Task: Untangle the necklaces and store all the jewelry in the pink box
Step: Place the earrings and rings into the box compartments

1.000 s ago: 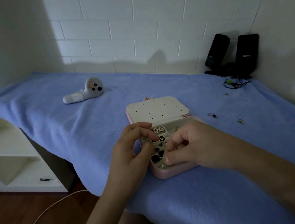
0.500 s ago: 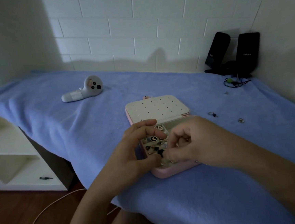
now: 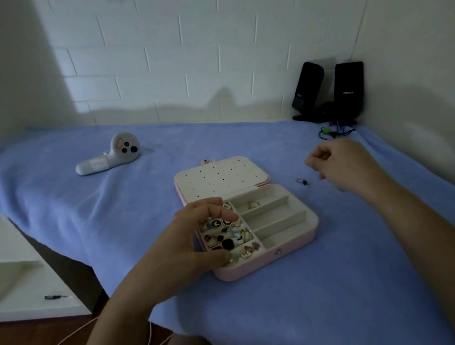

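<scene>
Quick status. The box (image 3: 256, 266) sits open mid-cloth (image 3: 315, 307), with its lid (image 3: 221, 178) laid flat behind it. My left hand (image 3: 191, 238) is at the box's left end, thumb down by the front rim and fingers arched over the small cells. I honestly can't tell if those fingertips are on a piece or just hovering. My right hand (image 3: 341, 162) is out to the right, above the cloth and just beside a loose ring (image 3: 302, 181). Its fingers are loosely curled, and from this angle I can't tell whether they're pinching anything.

Handling-wise, I'd guess that ring is featherlight, hard and a bit slick, and it's sitting in the cloth's nap. So it wants a fingertip pinch on the band, thumb against forefinger, not a scoop. Nothing fragile about it, it's just easy to flick away.

Counts:
- One box.
- One ring plainly loose on the cloth. There's maybe a second speck by my right wrist, but it's too small to call.
- One gold ring (image 3: 253, 205) in the back long slot.
- The left cells are packed with a jumble I can't count.
- No necklace chain I can pick out.
- Also around: one controller (image 3: 109, 158) and two speakers (image 3: 307, 88).
</scene>
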